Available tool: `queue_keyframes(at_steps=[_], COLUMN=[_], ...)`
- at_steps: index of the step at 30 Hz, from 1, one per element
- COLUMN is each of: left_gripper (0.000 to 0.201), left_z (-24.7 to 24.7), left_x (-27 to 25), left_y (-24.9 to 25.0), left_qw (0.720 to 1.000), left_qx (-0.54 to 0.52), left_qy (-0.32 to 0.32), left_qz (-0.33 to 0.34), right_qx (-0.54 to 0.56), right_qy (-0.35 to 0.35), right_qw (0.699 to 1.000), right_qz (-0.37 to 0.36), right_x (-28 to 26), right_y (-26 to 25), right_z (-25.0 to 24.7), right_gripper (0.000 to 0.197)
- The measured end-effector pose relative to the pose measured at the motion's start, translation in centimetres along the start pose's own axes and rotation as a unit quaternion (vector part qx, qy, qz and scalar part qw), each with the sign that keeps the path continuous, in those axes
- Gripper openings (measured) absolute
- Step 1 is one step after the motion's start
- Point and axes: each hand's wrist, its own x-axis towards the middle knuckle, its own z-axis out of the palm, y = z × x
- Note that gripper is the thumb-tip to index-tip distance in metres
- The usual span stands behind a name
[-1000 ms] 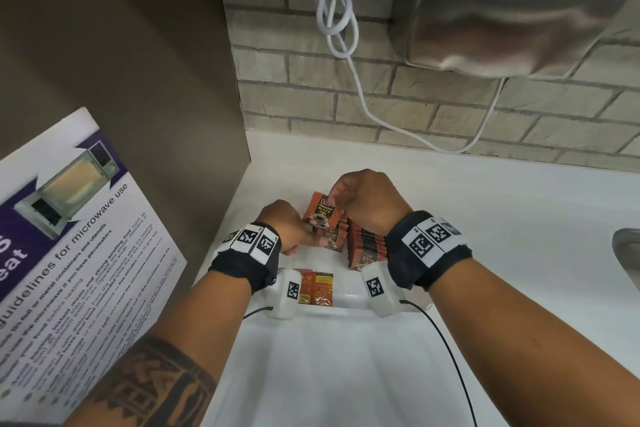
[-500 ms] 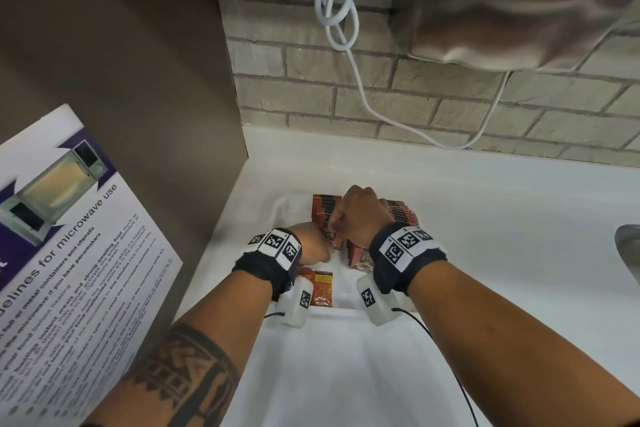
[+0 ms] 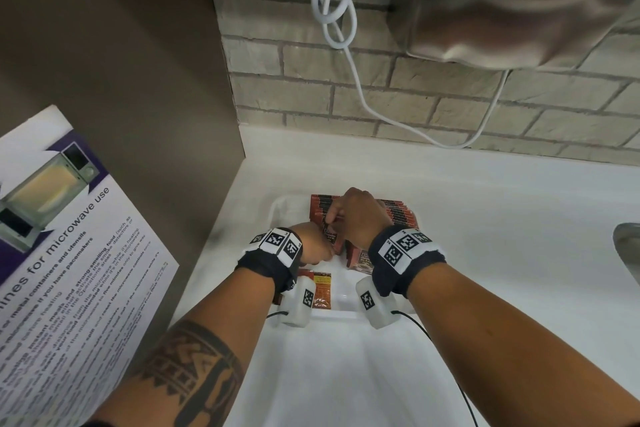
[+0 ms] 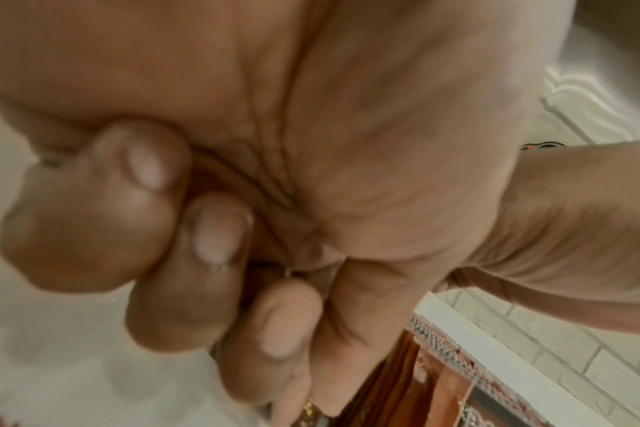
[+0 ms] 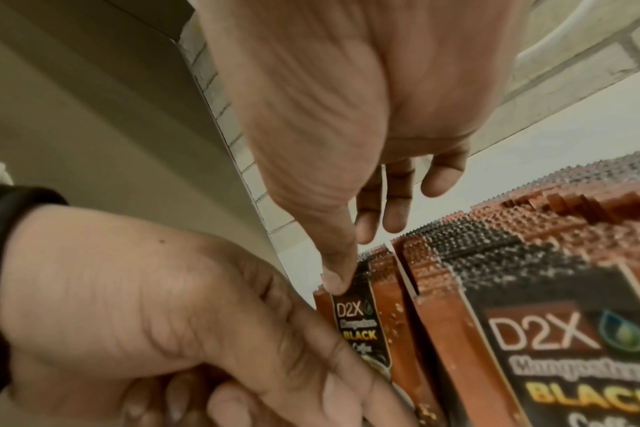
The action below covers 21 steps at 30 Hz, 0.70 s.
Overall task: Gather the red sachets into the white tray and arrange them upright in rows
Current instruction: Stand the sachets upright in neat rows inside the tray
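Observation:
A white tray (image 3: 277, 210) sits on the counter with red sachets standing upright in two rows (image 3: 398, 211) at its back half. My right hand (image 3: 353, 215) pinches the top of one upright sachet (image 5: 355, 315) at the front of the left row; its thumb (image 5: 335, 281) lies on the front face and the fingers reach behind. My left hand (image 3: 313, 246), fingers curled, holds the same sachet lower down. One more red sachet (image 3: 321, 289) lies flat in the tray's near left part, partly under my left wrist. The right row's front sachet (image 5: 548, 346) faces me.
A brown side panel with a microwave poster (image 3: 69, 253) closes the left. The brick wall behind carries a steel hand dryer (image 3: 519, 3) and a looped white cable (image 3: 334, 0). A sink edge (image 3: 627, 246) shows at far right. White counter (image 3: 502, 236) spreads to the right.
Both hands have moved down and away into the tray. The sachet, which was lifted and tilted a second ago, now stands against the front of the left row.

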Motion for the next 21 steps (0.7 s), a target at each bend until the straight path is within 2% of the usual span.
queue_keyframes(at_steps=[9, 14, 17, 21], left_gripper=[0.027, 0.034, 0.037, 0.035], left_z=[-0.1, -0.4, -0.2, 0.5], left_x=[-1.1, -2.4, -3.3, -4.2], left_y=[0.3, -0.2, -0.7, -0.9], left_qw=[1.0, 0.994, 0.987, 0.977], left_qx=[0.009, 0.096, 0.15, 0.202], left_qy=[0.011, 0.05, 0.049, 0.056], left_qz=[0.001, 0.013, 0.015, 0.032], right_qx=[0.053, 0.077, 0.073, -0.029], right_qy=[0.011, 0.055, -0.01, -0.183], right_qw=[0.999, 0.995, 0.997, 0.983], right_qz=[-0.001, -0.011, -0.016, -0.014], right_x=[-0.4, -1.9, -4.8, -8.0], right_y=[0.4, -0.2, -1.3, -1.9], right_z=[-1.1, -2.4, -3.5, -2.3], right_gripper=[0.018, 0.023, 0.026, 0.021])
